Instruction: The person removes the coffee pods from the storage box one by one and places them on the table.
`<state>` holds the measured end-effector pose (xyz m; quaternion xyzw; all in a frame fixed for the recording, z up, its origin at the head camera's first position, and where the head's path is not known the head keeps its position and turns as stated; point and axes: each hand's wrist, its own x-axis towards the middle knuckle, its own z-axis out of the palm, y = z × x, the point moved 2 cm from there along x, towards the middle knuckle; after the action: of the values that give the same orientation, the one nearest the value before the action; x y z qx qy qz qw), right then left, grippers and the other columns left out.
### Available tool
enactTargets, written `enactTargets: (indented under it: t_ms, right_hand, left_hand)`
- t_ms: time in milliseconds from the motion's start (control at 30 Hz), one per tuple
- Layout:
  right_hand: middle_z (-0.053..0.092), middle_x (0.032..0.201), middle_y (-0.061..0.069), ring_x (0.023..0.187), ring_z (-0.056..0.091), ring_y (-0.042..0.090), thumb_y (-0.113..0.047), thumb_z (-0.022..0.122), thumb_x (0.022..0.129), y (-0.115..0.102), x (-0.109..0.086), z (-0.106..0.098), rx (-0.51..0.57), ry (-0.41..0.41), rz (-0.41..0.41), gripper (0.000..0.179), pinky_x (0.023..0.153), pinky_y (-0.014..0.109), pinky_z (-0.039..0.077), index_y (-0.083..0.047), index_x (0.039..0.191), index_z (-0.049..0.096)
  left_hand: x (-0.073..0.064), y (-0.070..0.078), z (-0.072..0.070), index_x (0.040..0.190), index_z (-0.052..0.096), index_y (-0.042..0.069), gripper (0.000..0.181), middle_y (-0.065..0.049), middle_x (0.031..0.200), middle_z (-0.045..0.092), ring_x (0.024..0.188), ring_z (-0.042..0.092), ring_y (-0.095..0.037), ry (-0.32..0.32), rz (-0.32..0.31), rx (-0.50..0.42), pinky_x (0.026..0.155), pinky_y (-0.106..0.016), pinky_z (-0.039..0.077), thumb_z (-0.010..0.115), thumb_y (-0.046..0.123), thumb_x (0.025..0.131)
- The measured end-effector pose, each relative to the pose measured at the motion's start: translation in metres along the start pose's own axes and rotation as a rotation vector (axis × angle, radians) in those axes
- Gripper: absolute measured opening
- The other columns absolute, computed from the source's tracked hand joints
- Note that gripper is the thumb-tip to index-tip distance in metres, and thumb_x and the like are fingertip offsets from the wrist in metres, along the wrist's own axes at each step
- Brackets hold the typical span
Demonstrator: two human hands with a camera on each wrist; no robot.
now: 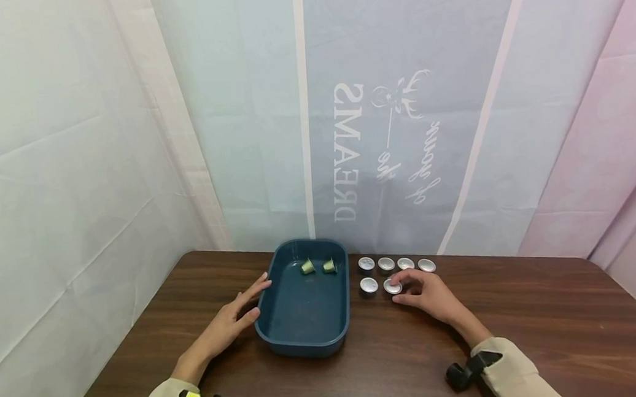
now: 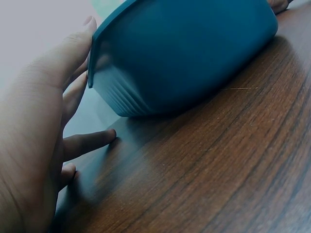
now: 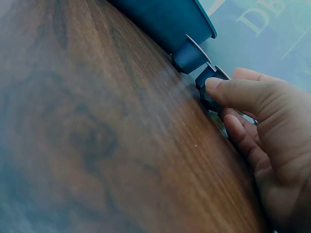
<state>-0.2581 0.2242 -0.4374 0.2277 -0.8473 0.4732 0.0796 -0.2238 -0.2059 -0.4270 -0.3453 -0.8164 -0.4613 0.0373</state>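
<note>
A dark blue plastic bin (image 1: 306, 344) stands on the table with two green coffee capsules (image 1: 307, 267) lying tipped on its floor. My left hand (image 1: 224, 325) rests at the bin's left rim, fingers fairly straight, thumb along the edge; in the left wrist view two lower fingers reach down to the wood. Right of the bin, foil-lidded capsules stand lid up in two rows. My right hand (image 1: 427, 295) pinches the front row's right capsule (image 1: 392, 287) between thumb and index finger. The right wrist view shows its dark body (image 3: 210, 99) partly behind the thumb.
Beside the pinched capsule stands a second front-row capsule (image 1: 368, 286), nearer the bin. Behind them runs a row of several capsules (image 1: 386, 264). A printed curtain (image 1: 409, 229) hangs along the back edge of the brown wooden table (image 1: 553, 317).
</note>
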Motion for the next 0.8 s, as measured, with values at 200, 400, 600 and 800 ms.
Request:
enactTargets:
  t_ms: [200,400,600,800]
  right_hand:
    - [0.067,0.102,0.010,0.093,0.063,0.025,-0.004,0.080,0.077,-0.025,-0.004,-0.004,0.016,-0.014,0.020,0.028,0.071,0.030,0.054,-0.002,0.101,0.068]
    - [0.067,0.108,0.012,0.095,0.063,0.031,-0.004,0.079,0.077,-0.025,-0.005,-0.007,0.032,-0.010,-0.003,0.026,0.073,0.032,0.054,-0.001,0.100,0.067]
    - [0.065,0.105,0.019,0.095,0.060,0.043,0.000,0.078,0.077,-0.027,-0.005,-0.016,0.084,0.011,-0.024,0.031,0.074,0.032,0.054,0.006,0.105,0.065]
    - [0.062,0.106,0.026,0.093,0.059,0.044,0.003,0.076,0.078,-0.032,-0.002,-0.023,0.096,0.032,-0.027,0.032,0.074,0.032,0.055,0.009,0.107,0.063]
  left_hand:
    - [-0.001,-0.017,0.002,0.149,0.034,0.013,0.054,-0.005,0.157,0.021,0.137,0.029,-0.037,0.006,-0.007,0.016,0.103,-0.072,0.003,0.048,0.003,0.099]
    - [-0.001,0.007,0.000,0.148,0.036,0.006,0.050,-0.012,0.156,0.022,0.137,0.027,-0.042,0.007,-0.005,-0.020,0.102,-0.073,0.001,0.047,0.003,0.099]
    - [-0.001,0.014,0.000,0.148,0.036,0.008,0.051,-0.013,0.156,0.022,0.137,0.027,-0.042,0.009,0.002,-0.024,0.101,-0.074,0.001,0.047,0.003,0.099]
    - [-0.001,0.006,0.001,0.149,0.035,0.011,0.052,-0.010,0.157,0.021,0.138,0.026,-0.039,0.014,-0.002,-0.003,0.102,-0.073,0.002,0.047,0.002,0.099]
